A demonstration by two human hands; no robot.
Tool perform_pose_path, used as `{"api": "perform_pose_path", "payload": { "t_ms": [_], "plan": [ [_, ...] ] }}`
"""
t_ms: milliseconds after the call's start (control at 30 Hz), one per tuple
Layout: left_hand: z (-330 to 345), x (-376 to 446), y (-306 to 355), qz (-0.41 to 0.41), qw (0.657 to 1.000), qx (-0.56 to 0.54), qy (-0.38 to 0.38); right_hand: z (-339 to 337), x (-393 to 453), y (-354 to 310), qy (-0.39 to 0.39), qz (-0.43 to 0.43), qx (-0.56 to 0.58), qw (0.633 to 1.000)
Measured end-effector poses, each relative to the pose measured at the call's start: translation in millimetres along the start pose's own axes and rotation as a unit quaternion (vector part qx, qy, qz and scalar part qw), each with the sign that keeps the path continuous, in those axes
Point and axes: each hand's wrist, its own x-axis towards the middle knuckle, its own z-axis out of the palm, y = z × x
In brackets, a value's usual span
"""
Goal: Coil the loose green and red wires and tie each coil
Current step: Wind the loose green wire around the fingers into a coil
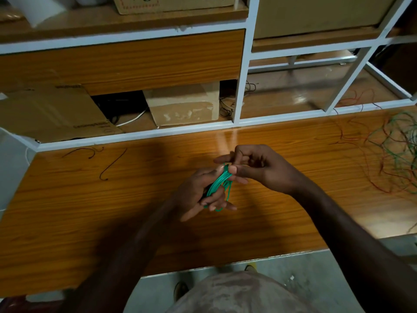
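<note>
A coil of green wire [219, 183] hangs in the air over the middle of the wooden table [112, 199]. My left hand [198, 195] grips the coil's lower part, with loops showing under its fingers. My right hand [255, 166] pinches the coil's top end between thumb and fingers. A tangle of loose green and red wires [397, 154] lies spread on the table at the far right, apart from both hands.
Short dark wire scraps [112, 164] lie on the table's left side. Behind the table stands a white-framed shelf [242, 86] holding cardboard boxes [185, 105] and a flattened carton [52, 114]. The table's front edge is near my body.
</note>
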Motion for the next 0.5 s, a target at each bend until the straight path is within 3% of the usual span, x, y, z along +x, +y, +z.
{"api": "perform_pose_path", "payload": {
  "t_ms": [167,500],
  "plan": [
    [-5.7,4.3,3.1,0.013,0.998,-0.014,0.053,2.6,6.2,3.6,0.053,-0.022,0.042,0.997],
    [-4.3,33.5,2.8,0.086,0.959,0.058,0.264,9.1,10.7,27.3,0.227,-0.012,0.039,0.973]
  ]
}}
